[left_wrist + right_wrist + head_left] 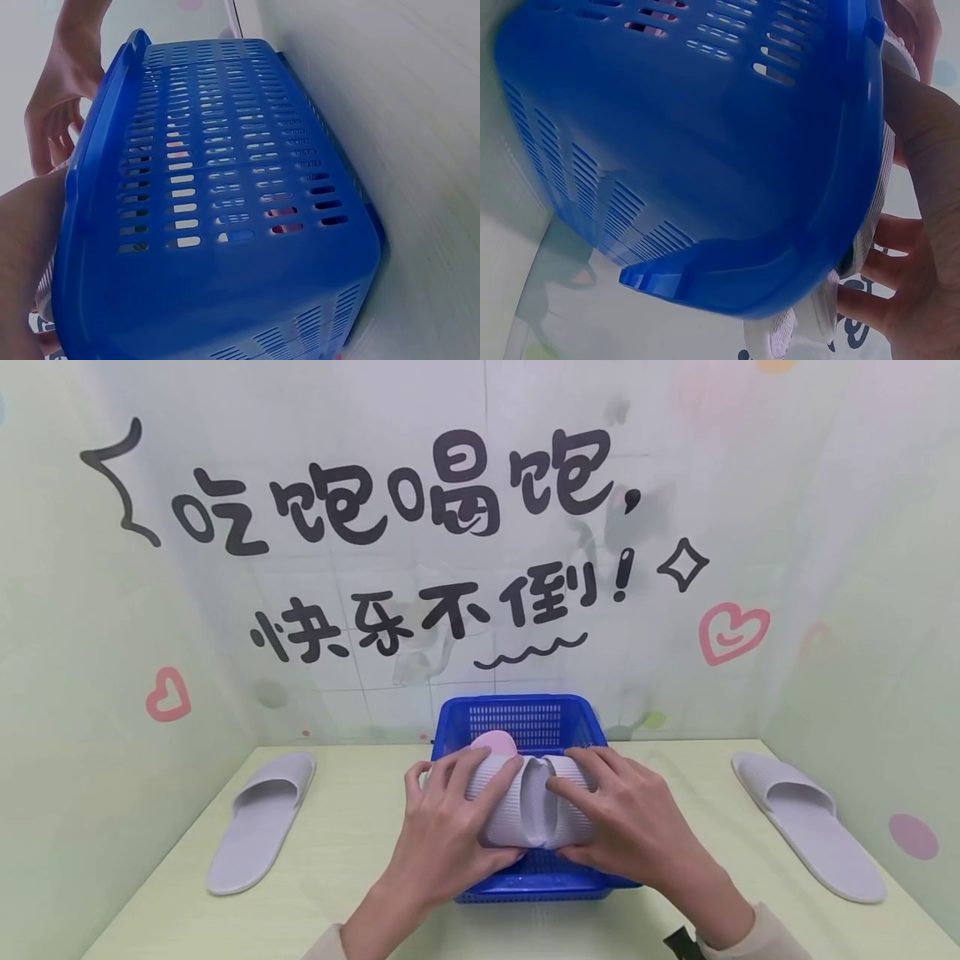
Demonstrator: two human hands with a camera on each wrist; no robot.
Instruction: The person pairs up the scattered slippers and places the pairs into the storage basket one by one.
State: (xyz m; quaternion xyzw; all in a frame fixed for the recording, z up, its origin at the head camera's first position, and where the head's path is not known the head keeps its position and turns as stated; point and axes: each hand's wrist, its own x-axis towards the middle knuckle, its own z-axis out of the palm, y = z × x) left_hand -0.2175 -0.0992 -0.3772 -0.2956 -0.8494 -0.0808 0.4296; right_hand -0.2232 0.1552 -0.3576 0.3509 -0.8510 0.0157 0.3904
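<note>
Above a blue plastic basket (517, 883), both hands hold pale ribbed slippers whose open ends face each other. My left hand (442, 831) grips the left slipper (504, 814), fingers over its top and thumb underneath. On the other side, my right hand (637, 818) holds the right slipper (572, 822) in the same way. A pink rounded piece (495, 743) shows behind the left fingers; what it belongs to is hidden. In the left wrist view, the basket's slotted wall (225, 165) hides most of the slippers. The right wrist view shows fingers (900, 277) against pale slipper edges beyond the rim.
One grey-lilac slipper (258, 827) lies on the table at the left, another (813, 831) at the right. Printed walls stand behind and on both sides of the pale yellow table (360, 793). Pink and white bits show through the basket's slots.
</note>
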